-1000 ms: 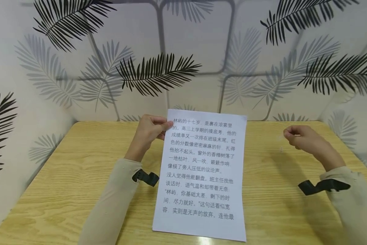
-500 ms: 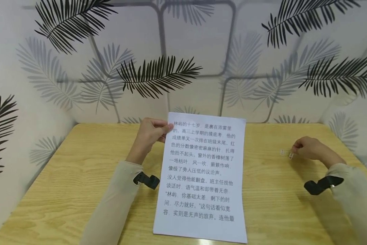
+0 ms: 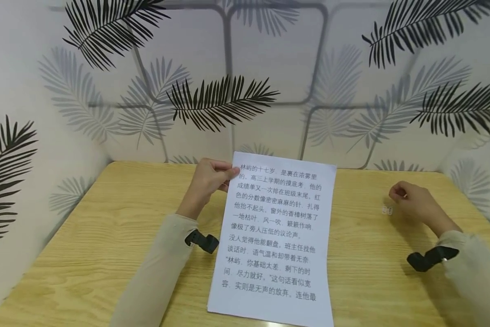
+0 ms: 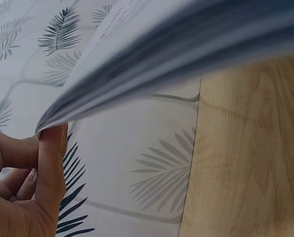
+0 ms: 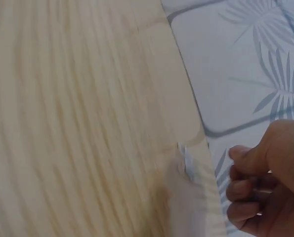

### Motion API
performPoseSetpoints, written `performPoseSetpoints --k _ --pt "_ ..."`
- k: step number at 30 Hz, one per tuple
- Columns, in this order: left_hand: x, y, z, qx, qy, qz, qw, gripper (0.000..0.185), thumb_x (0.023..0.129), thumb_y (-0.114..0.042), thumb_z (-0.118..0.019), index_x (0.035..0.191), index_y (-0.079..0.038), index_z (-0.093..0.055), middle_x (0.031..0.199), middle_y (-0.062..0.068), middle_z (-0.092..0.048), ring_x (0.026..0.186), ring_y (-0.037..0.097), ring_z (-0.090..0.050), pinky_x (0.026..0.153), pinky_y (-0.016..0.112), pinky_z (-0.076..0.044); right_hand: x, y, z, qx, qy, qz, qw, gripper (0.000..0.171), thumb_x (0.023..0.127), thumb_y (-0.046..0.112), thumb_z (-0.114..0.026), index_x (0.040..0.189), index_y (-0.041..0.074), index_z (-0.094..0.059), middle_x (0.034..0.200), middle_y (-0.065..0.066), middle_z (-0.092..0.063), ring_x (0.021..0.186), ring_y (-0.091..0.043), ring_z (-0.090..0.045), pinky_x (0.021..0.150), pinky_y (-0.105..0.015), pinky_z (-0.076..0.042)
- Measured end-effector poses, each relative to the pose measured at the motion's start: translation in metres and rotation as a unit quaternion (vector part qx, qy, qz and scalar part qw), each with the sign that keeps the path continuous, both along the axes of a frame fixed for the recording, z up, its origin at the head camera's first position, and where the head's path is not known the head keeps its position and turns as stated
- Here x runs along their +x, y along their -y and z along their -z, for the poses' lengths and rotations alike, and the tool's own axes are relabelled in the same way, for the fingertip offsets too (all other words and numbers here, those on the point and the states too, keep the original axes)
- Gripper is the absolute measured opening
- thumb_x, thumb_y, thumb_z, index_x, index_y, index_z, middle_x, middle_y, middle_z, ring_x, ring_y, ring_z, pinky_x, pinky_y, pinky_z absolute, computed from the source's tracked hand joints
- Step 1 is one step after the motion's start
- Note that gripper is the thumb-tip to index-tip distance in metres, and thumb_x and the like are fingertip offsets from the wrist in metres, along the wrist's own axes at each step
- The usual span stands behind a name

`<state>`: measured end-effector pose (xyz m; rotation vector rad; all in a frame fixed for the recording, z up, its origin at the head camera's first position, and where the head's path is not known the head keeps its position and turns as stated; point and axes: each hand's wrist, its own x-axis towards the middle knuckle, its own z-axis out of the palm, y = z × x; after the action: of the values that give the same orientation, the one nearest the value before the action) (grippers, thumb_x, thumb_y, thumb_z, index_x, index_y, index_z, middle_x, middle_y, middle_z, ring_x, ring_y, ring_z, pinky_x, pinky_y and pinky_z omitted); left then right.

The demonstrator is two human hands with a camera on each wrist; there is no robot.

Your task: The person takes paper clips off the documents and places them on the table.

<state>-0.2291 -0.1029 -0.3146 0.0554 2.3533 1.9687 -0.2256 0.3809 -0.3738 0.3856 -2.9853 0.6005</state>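
A thin stack of printed paper sheets (image 3: pixel 277 236) stands tilted over the table, its top page covered in Chinese text. My left hand (image 3: pixel 212 179) pinches its upper left edge between thumb and fingers; in the left wrist view the bent sheets (image 4: pixel 151 64) fan out above those fingers. Two small whitish looped pieces (image 3: pixel 387 210), which look like paper clips, lie close together on the table. Just above and beside them is my right hand (image 3: pixel 412 200), fingers curled. In the right wrist view the pieces (image 5: pixel 185 162) lie apart from the fingertips, and nothing shows in that hand.
The light wooden table (image 3: pixel 118 236) ends against a leaf-patterned wall (image 3: pixel 265 54) at the back. Side walls stand left and right. A black camera strap (image 3: pixel 433 258) sits on each wrist.
My right hand has come down to the table; a looped piece that was at its fingertips now lies beside the other. The left hand keeps its grip on the sheets. The view has shifted slightly.
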Motion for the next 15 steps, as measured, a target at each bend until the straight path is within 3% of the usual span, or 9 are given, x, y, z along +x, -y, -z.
performPoseSetpoints --k 2,4,8,11,15 --pt "0.000 0.000 0.000 0.000 -0.002 0.000 1.0000 0.020 0.089 -0.004 -0.068 0.102 0.011 -0.069 0.088 0.021 -0.070 0.056 0.014 -0.064 0.054 0.023 -0.056 0.005 0.013 -0.001 -0.025 -0.033 -0.001 0.999 0.013 0.098 0.008 -0.053 0.099 -0.005 -0.058 0.089 -0.018 -0.063 0.077 -0.031 -0.060 0.064 -0.038 -0.047" --pt "0.000 0.000 0.000 0.001 -0.005 0.001 1.0000 0.020 0.089 -0.004 -0.068 0.102 0.012 -0.069 0.087 0.021 -0.070 0.056 0.013 -0.063 0.054 0.023 -0.056 0.011 0.029 -0.006 -0.057 -0.037 -0.012 0.998 0.016 0.100 0.011 -0.051 0.103 -0.004 -0.058 0.091 -0.018 -0.063 0.077 -0.028 -0.061 0.061 -0.035 -0.049" --pt "0.000 0.001 0.002 0.009 -0.005 0.000 1.0000 0.021 0.089 -0.004 -0.068 0.103 0.011 -0.069 0.086 0.019 -0.070 0.055 0.012 -0.062 0.052 0.021 -0.054 0.021 0.067 -0.017 -0.160 0.018 -0.056 0.985 0.030 0.105 0.019 -0.043 0.113 -0.007 -0.057 0.100 -0.019 -0.064 0.081 -0.014 -0.062 0.063 -0.028 -0.053" --pt "0.001 0.001 0.004 0.015 0.003 -0.001 0.9999 0.022 0.090 -0.005 -0.068 0.104 0.011 -0.069 0.087 0.019 -0.070 0.055 0.012 -0.061 0.050 0.020 -0.053 0.028 0.093 -0.019 -0.272 0.083 -0.104 0.953 0.042 0.107 0.023 -0.036 0.121 -0.013 -0.051 0.108 -0.020 -0.064 0.090 -0.010 -0.064 0.074 -0.028 -0.057" --pt "0.001 0.001 0.009 0.015 0.018 -0.006 0.9997 0.023 0.090 -0.006 -0.067 0.107 0.011 -0.068 0.090 0.018 -0.071 0.056 0.012 -0.061 0.051 0.019 -0.052 0.041 0.119 -0.019 -0.388 0.168 -0.136 0.896 0.054 0.108 0.028 -0.030 0.130 -0.021 -0.039 0.109 -0.010 -0.064 0.096 -0.015 -0.066 0.081 -0.033 -0.057"
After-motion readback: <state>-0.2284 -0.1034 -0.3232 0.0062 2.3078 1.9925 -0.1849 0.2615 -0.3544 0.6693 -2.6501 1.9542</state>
